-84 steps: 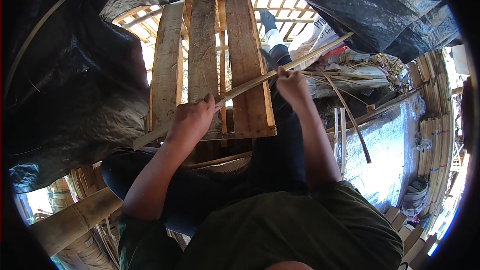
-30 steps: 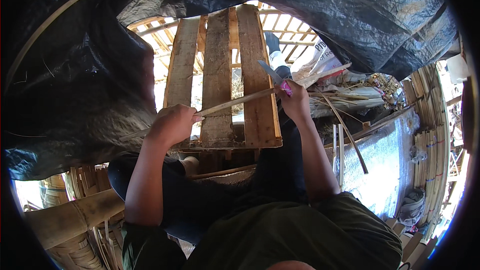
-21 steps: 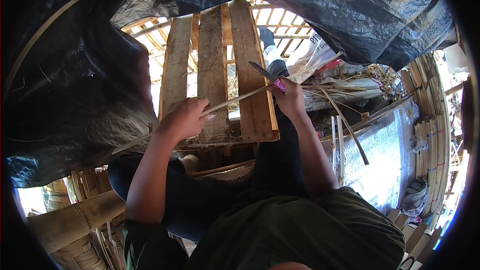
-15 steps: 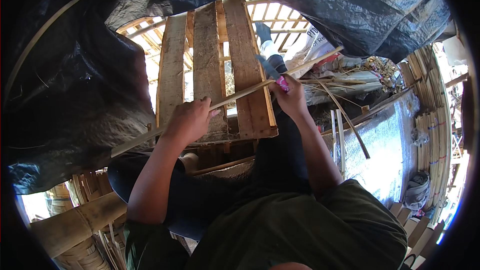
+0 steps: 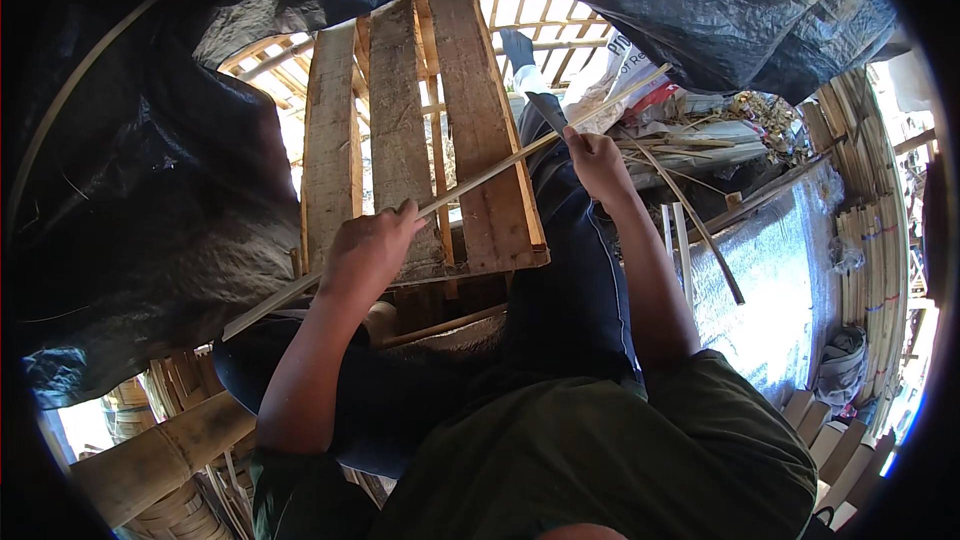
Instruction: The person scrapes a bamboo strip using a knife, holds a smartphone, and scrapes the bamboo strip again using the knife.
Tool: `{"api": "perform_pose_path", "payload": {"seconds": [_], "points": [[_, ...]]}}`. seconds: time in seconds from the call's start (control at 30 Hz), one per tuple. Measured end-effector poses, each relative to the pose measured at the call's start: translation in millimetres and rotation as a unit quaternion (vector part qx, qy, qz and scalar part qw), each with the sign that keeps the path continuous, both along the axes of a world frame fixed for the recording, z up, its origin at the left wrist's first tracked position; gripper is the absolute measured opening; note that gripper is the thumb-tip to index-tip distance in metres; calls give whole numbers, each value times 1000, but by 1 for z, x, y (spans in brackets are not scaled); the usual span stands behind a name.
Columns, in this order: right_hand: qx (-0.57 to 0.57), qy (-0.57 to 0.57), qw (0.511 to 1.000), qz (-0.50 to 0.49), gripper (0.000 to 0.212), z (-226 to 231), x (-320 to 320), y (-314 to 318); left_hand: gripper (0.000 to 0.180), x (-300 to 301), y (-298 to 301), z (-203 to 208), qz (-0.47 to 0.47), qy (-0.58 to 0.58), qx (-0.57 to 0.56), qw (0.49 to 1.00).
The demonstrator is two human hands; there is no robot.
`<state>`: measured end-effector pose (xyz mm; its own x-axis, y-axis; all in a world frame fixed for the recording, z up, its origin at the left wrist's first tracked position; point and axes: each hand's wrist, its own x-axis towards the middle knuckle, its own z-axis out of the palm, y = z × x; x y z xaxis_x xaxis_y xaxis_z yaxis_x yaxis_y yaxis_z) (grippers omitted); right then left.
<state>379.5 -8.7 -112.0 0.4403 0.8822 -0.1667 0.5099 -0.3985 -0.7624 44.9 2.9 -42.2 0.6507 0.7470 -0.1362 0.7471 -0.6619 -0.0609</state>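
A long, thin bamboo strip (image 5: 487, 176) slants from my lower left up to the far right, crossing above a slatted wooden bench (image 5: 400, 165). My left hand (image 5: 368, 248) is closed round the strip near its lower part, thumb along the top. My right hand (image 5: 598, 162) grips a knife whose dark blade (image 5: 545, 112) points away and to the left, meeting the strip near its far end. The knife's handle is hidden inside my fingers. Whether the right hand also pinches the strip, I cannot tell.
Dark plastic sheeting (image 5: 150, 170) hangs at left and overhead. Right of my leg stand loose bamboo strips (image 5: 708, 235) by a shiny silvery sheet (image 5: 770, 285). A printed sack (image 5: 612, 80) lies beyond the bench. A thick bamboo pole (image 5: 165, 450) runs at lower left.
My right hand has shifted slightly right along the strip and turned, so the pink knife handle no longer shows. My left hand keeps its hold on the strip. The whole view has shifted a little.
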Motion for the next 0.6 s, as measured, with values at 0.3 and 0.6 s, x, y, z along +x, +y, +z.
{"api": "perform_pose_path", "payload": {"seconds": [0.3,0.6], "points": [[-26,4,999,-41,53,1,-20,2,26,4,-5,-3,7,-1,4,1000],[-63,101,993,-16,54,2,-5,-9,25,1,1,-6,-6,-6,29,1000]]}}
